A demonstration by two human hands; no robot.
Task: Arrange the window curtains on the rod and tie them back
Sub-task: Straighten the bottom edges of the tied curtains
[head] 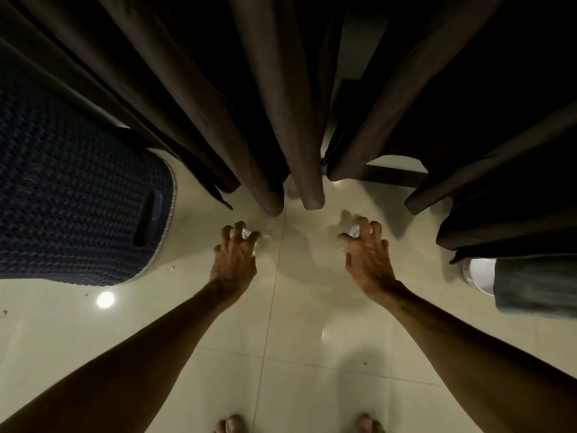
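- we look straight down at a pale tiled floor (296,339), with both bare arms reaching forward from the bottom corners.
- the dark brown curtains (281,120) hang in thick folds across the top of the view. their rounded lower ends stop just above the floor, right ahead of our hands.
- our left hand (234,254) is near the hem of the middle folds but apart from the cloth, its fingers (226,232) spread and curled like a claw.
- a clear shiny bit (246,234) shows between those fingertips; we cannot tell what it is, nor whether the grip is clamped on it.
- our right hand (367,254) mirrors the left, fingers curled and spread, also clear of the curtains. a second shiny bit (354,231) sits at its fingertips, and again we cannot tell whether the grip holds it.
- a dark blue woven basket (78,189) with a slot handle stands at the left, beside the outer folds.
- at the right edge a white round object (477,273) sits partly under a grey cloth (537,285).
- a lamp's reflection (105,299) glows on the tiles below the basket.
- our toes (231,425) show at the bottom edge.
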